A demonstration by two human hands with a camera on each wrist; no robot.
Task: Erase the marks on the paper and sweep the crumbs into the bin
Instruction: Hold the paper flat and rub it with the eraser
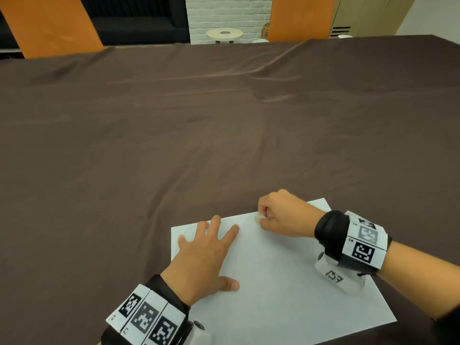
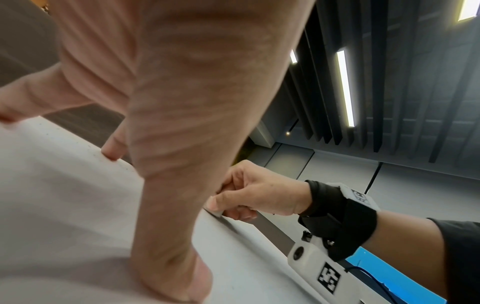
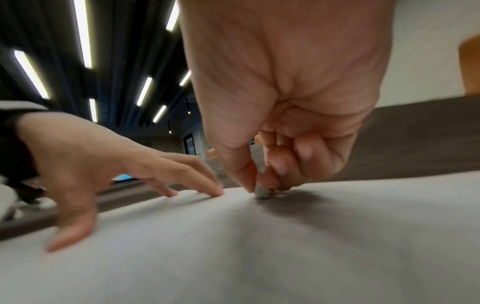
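A white sheet of paper (image 1: 286, 282) lies on the brown tablecloth near the front edge. My left hand (image 1: 206, 250) lies flat on the sheet's left part, fingers spread and straight, pressing it down. My right hand (image 1: 278, 215) is at the sheet's far edge, thumb and fingers pinching a small whitish-grey eraser (image 3: 262, 192) whose tip touches the paper. The same eraser (image 2: 216, 212) shows under the right thumb in the left wrist view. Tiny dark specks dot the paper's far edge (image 2: 85, 147). No marks on the sheet are legible, and no bin is in view.
The brown tablecloth (image 1: 199, 125) spreads wide and wrinkled beyond the paper. Two orange chair backs (image 1: 49, 23) stand at the far edge, with a small round white table (image 1: 224, 34) behind them.
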